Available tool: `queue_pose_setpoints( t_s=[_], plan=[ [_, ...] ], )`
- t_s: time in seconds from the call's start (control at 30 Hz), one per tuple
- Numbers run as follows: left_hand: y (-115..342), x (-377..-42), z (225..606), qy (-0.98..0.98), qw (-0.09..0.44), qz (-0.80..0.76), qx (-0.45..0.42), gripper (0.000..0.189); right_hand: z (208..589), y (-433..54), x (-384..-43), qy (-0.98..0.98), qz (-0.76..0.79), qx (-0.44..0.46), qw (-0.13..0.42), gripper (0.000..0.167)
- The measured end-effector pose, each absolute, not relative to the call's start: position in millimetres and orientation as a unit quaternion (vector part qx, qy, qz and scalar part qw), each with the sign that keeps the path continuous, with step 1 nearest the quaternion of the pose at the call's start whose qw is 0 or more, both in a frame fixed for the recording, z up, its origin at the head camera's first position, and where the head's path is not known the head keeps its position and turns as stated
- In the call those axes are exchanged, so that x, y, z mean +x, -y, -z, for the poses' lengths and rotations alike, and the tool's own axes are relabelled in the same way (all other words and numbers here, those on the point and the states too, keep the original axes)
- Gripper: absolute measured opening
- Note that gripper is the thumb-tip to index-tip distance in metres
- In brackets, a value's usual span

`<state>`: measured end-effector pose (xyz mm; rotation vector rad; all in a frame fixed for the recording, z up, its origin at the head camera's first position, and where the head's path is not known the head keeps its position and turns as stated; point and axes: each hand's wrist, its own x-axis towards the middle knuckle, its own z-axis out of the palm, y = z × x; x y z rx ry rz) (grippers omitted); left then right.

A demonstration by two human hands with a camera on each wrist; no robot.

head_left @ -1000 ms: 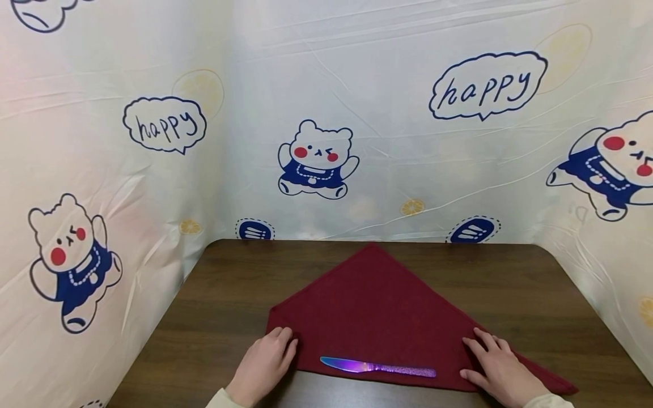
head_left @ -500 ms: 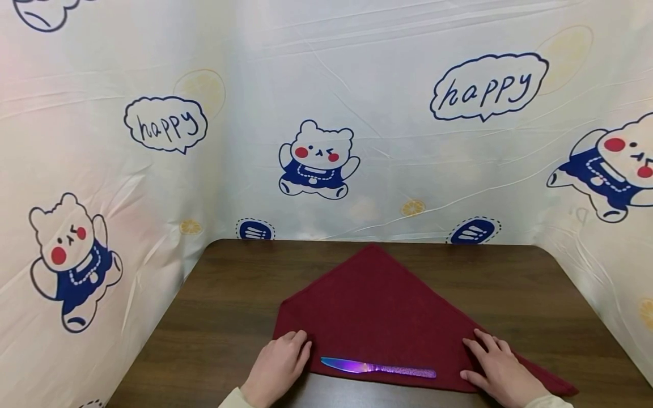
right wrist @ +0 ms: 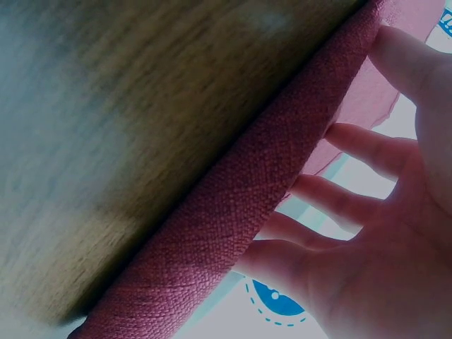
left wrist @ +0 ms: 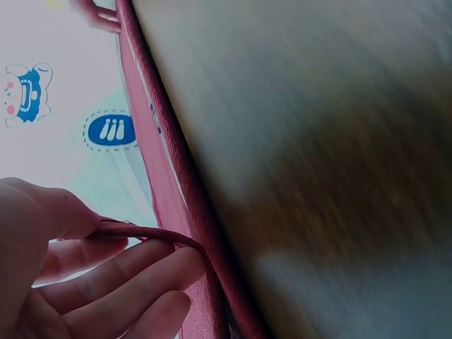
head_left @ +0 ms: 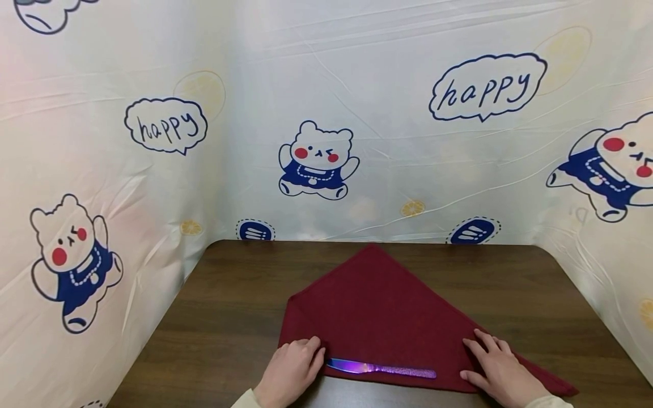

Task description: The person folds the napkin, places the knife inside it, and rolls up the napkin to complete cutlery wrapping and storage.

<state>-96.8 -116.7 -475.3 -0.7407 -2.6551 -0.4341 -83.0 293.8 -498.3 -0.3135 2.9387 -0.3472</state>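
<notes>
A dark red cloth napkin [head_left: 380, 311], folded to a triangle with its peak toward the back, lies on the table. An iridescent purple-blue table knife [head_left: 393, 370] rests on it near the front fold, blade to the left. My left hand [head_left: 292, 368] is at the napkin's left part, fingertips right by the blade's tip. In the left wrist view the left thumb and fingers [left wrist: 127, 275] pinch a thin flap of the cloth. Over the napkin's right part, my right hand [head_left: 500, 368] rests with spread fingers, its fingertips [right wrist: 342, 134] touching the cloth in the right wrist view.
The brown wooden table [head_left: 229, 300] reaches back to a pale curtain [head_left: 388, 119] printed with bears and "happy" bubbles. This curtain also encloses the left and right sides. The napkin's right corner [head_left: 561, 385] points to the table's front right.
My left hand has moved right, taking the napkin's left corner inward over the cloth toward the knife's tip. The napkin's left outline has drawn in. My right hand and the knife's handle stay put.
</notes>
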Motion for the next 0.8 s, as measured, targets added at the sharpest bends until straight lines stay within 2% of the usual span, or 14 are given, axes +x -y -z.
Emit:
queue_pose_setpoints(
  t_s=[0.17, 0.57, 0.8],
  plan=[
    [110.8, -96.9, 477.1, 0.928, 0.191, 0.153, -0.283, 0.030, 497.2, -293.5, -83.5, -0.984, 0.115, -0.102, 0.091, 0.064],
    [95.9, -97.7, 479.3, 0.911, 0.171, 0.194, -0.321, 0.024, 497.7, -293.8, -82.1, -0.984, 0.120, -0.105, 0.078, 0.065],
    [86.0, -96.5, 479.1, 0.905, 0.171, 0.202, -0.333, 0.025, 497.6, -293.6, -82.8, -0.984, 0.119, -0.100, 0.088, 0.064]
  ],
)
